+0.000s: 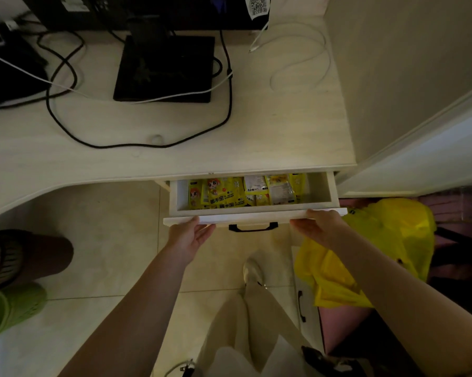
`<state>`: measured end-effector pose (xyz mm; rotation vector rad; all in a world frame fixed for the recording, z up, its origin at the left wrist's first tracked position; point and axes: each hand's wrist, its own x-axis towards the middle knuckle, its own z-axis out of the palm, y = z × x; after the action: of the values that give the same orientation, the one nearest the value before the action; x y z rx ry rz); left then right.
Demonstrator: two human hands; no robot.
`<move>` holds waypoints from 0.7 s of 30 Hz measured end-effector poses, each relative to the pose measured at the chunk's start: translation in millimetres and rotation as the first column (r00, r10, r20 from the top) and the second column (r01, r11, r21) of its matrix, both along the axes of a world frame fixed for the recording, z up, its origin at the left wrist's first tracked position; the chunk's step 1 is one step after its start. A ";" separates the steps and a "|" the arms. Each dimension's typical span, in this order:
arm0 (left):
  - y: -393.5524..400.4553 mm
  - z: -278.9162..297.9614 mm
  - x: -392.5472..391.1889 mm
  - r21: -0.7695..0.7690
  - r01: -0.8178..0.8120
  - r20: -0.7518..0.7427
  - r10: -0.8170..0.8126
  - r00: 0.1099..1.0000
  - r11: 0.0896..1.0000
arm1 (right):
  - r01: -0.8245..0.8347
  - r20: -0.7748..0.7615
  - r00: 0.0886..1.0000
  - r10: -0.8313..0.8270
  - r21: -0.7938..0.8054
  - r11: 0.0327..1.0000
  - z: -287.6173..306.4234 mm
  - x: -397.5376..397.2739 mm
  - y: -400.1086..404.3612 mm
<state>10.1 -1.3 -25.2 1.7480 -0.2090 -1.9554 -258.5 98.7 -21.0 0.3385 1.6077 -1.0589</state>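
Note:
A white drawer (322,190) under the desk stands partly pulled out. Inside lie several yellow hand-warmer packets (224,193). A black handle (252,227) is fixed to the drawer's front panel (256,215). My left hand (190,232) touches the left part of the front panel with straight fingers. My right hand (320,223) presses its flat palm and fingers against the right part of the panel. Neither hand curls round the handle.
The white desk (270,126) carries a black monitor stand (164,69), black cables (137,145) and a white cable (300,63). A yellow plastic bag (387,240) lies right of the drawer. Another person's green shoe (11,308) stands on the tiled floor at left.

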 end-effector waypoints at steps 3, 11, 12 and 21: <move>-12.3 -2.6 -6.6 -0.032 -0.009 -0.003 0.009 1.000 0.999 | 0.018 0.016 1.000 -0.018 -0.013 1.000 -4.2 -9.9 -14.3; -41.7 -8.3 -19.3 -0.087 -0.032 0.022 0.034 0.999 0.996 | 0.046 0.034 0.998 -0.046 -0.025 0.999 -9.7 -24.8 -44.8; -44.7 -8.7 -20.5 -0.092 -0.028 0.031 0.030 0.999 0.995 | 0.056 0.038 0.998 -0.055 -0.023 0.998 -10.7 -26.0 -47.6; -72.8 -6.8 -35.5 -0.076 -0.007 0.079 0.013 0.997 0.997 | 0.060 0.054 0.997 -0.056 -0.080 0.995 -9.2 -37.7 -70.1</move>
<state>-25.4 -74.2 -32.0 1.7756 -0.2975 -1.8485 -296.3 28.6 -30.2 0.3565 1.5121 -1.1485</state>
